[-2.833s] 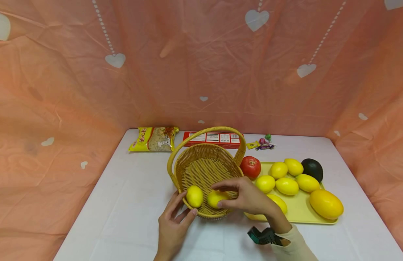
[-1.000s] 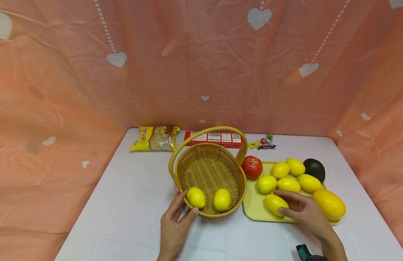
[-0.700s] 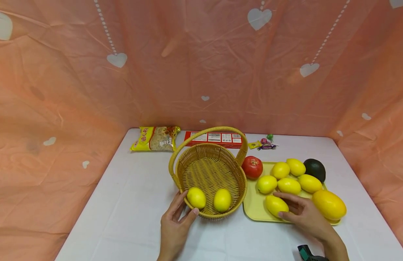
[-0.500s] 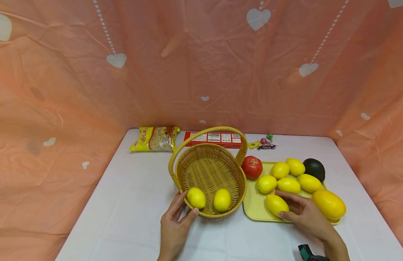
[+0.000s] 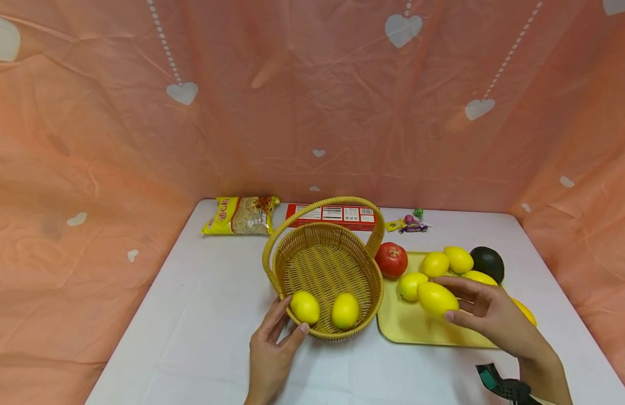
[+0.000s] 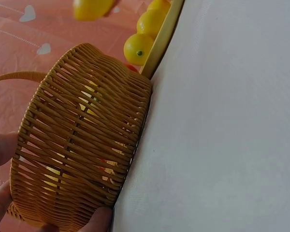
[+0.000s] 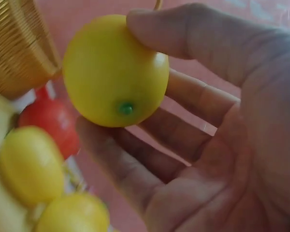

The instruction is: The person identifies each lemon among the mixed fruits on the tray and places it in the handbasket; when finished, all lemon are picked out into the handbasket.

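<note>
A lemon (image 5: pixel 437 299) is pinched between the thumb and fingers of my right hand (image 5: pixel 499 315), raised over the yellow tray (image 5: pixel 418 332). The right wrist view shows that lemon (image 7: pixel 116 72) close up, its green stem end towards the camera. My left hand (image 5: pixel 274 349) grips the near left rim of a wicker basket (image 5: pixel 322 264) with an arched handle. Inside the basket, near its front, lie two more lemons, a left lemon (image 5: pixel 305 307) and a right lemon (image 5: pixel 345 311). From the left wrist, the woven basket wall (image 6: pixel 82 140) shows with fingers at its edge.
Several lemons (image 5: pixel 435 264) stay on the tray, with a dark avocado (image 5: pixel 488 264) and a larger yellow fruit (image 5: pixel 525 311) partly behind my right hand. A red pomegranate (image 5: pixel 391 260) sits between basket and tray. Behind are a pasta bag (image 5: pixel 243 215), a red box (image 5: pixel 360 216) and sweets (image 5: pixel 413 228).
My right hand left a lemon in the basket, went right to the tray, took hold of another lemon and has now lifted it. The left hand keeps its place on the rim.
</note>
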